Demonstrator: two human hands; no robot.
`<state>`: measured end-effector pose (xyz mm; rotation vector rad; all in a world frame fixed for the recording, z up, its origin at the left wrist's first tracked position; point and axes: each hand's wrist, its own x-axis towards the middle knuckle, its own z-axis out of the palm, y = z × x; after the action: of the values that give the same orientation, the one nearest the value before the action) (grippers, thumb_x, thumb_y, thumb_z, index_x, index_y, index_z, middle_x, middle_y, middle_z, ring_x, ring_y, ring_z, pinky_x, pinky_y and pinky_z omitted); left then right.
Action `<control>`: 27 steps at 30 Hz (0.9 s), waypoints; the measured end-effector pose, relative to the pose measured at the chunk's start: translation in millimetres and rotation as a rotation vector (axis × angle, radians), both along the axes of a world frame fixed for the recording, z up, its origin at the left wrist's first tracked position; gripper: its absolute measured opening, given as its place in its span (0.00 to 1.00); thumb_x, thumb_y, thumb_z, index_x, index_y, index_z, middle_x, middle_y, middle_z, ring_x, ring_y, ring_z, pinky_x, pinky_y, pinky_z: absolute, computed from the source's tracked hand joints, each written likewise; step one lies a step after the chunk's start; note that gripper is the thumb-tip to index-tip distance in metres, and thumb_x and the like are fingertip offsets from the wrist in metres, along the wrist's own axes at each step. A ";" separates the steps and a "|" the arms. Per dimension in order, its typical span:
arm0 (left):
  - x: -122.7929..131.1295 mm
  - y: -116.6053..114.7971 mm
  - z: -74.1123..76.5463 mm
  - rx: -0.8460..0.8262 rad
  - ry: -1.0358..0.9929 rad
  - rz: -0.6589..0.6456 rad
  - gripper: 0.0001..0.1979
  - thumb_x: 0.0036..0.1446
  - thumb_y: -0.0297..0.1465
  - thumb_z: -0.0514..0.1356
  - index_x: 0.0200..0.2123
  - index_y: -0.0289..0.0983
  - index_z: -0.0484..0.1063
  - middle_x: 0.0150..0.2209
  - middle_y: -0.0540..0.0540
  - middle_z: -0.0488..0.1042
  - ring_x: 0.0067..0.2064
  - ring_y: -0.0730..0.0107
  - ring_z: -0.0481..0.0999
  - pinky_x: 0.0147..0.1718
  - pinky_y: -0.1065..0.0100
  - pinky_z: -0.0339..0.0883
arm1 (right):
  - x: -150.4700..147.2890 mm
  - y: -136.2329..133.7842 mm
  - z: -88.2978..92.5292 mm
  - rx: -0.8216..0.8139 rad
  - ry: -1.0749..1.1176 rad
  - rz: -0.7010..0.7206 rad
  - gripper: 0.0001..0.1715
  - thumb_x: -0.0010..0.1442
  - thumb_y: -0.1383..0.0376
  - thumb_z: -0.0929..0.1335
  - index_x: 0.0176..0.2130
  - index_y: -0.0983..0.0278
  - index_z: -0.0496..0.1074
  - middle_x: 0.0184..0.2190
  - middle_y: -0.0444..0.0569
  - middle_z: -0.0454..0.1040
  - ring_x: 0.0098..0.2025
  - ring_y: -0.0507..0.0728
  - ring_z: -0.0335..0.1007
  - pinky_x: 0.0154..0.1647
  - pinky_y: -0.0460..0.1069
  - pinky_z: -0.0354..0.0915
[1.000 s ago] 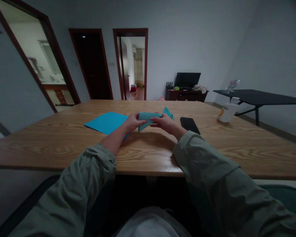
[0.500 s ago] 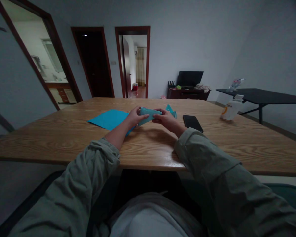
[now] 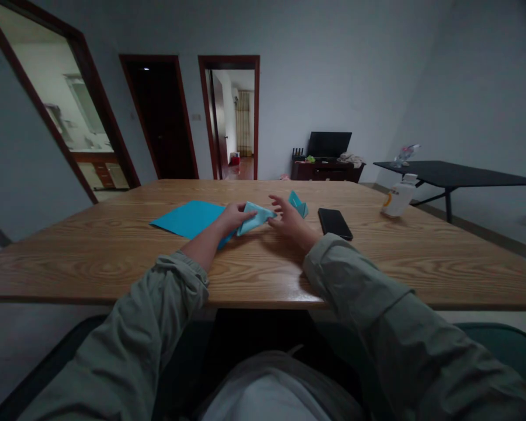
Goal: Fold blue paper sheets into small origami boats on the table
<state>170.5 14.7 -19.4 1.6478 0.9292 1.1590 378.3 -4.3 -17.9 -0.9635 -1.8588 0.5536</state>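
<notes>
My left hand (image 3: 234,217) rests on the wooden table and pinches the near end of a folded piece of light blue paper (image 3: 255,219), whose tip points right. My right hand (image 3: 290,222) is lifted off that paper with its fingers spread, its fingertips close to the tip. Just behind it, a second small folded piece of blue paper (image 3: 298,204) stands on the table. A flat sheet of brighter blue paper (image 3: 186,219) lies under and to the left of my left hand.
A black smartphone (image 3: 335,224) lies to the right of my right hand on the wooden table (image 3: 263,275). A white plastic bottle (image 3: 398,196) stands near the far right edge. Beyond is a dark table (image 3: 456,173); a low cabinet with a monitor stands against the back wall.
My right hand has let go of the folded paper and moved right, its fingers now spread. The folded paper now lies apart from the second piece, still in my left hand.
</notes>
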 end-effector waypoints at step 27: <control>20.1 -21.0 8.5 0.314 0.188 0.061 0.19 0.52 0.40 0.65 0.44 0.34 0.76 0.39 0.42 0.80 0.38 0.61 0.79 0.38 0.65 0.71 | -20.4 -16.3 -9.7 0.110 -0.056 0.064 0.31 0.58 0.64 0.67 0.60 0.59 0.63 0.46 0.52 0.76 0.35 0.55 0.75 0.38 0.51 0.71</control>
<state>190.6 -6.2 -11.0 2.0211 0.9554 1.2565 357.9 -20.6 -27.7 -0.8565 -1.9549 0.4614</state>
